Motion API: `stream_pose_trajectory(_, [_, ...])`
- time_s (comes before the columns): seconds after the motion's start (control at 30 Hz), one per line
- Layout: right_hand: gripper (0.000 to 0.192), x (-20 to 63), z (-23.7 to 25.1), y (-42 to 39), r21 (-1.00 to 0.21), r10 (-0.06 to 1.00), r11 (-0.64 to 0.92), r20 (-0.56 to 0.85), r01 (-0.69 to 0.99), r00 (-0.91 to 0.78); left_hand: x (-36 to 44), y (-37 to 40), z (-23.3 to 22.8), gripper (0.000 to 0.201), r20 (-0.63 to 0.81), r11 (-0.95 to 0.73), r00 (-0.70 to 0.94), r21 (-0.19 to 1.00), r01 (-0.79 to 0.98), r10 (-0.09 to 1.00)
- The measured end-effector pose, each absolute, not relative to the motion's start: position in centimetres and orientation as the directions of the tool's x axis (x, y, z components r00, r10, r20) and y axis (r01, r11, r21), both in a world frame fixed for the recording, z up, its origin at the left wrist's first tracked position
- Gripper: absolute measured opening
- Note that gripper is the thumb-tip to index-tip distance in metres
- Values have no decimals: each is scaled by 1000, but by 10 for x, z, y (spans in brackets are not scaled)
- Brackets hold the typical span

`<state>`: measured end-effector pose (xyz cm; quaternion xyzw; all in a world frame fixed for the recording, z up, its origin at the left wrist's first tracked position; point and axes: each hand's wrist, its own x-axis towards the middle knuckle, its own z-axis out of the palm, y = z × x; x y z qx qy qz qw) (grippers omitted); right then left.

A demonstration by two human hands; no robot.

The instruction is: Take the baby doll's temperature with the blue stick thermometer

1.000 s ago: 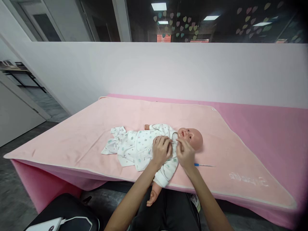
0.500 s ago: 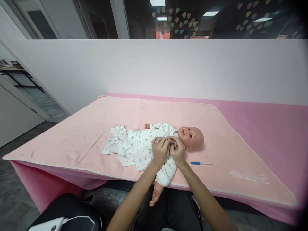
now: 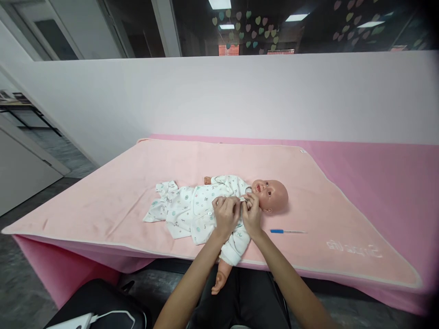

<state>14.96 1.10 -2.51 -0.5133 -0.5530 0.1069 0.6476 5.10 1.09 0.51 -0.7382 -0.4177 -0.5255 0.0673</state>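
Baby doll (image 3: 270, 195), laid supine on pink blanket (image 3: 113, 201), its white printed garment (image 3: 192, 212) pinched at the collar by left hand (image 3: 225, 215) and right hand (image 3: 252, 214), evidently for fastening.

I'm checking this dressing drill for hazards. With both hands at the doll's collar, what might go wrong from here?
1. The doll lies near the table's front edge, one arm hanging over it; a tug by the left hand or right hand might slide it off.
2. The thermometer-like stick lies loose by the right forearm and might get swept away.
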Motion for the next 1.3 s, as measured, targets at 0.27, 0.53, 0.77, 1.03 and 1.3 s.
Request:
stream_pose_trajectory(0.27, [18,150,-23,9,-811,718,406,568,421,402,52,11,5,13,838,-636,118,305,709,533])
stream_pose_trajectory(0.53, [18,152,-24,10,-771,701,377,600,513,387,38,5,9,15,801,-577,109,322,751,589])
stream_pose_trajectory(0.77, [17,152,-22,7,-758,672,391,623,523,401,15,-3,1,13,783,-501,18,379,778,621])
stream_pose_trajectory(1.03, [17,153,-20,7,-741,663,395,639,544,390,14,-7,-2,12,740,-573,89,431,697,666])
stream_pose_trajectory(1.3, [31,131,-10,2,-410,568,503,820,761,66,13,-3,-6,14,708,-537,67,466,703,703])
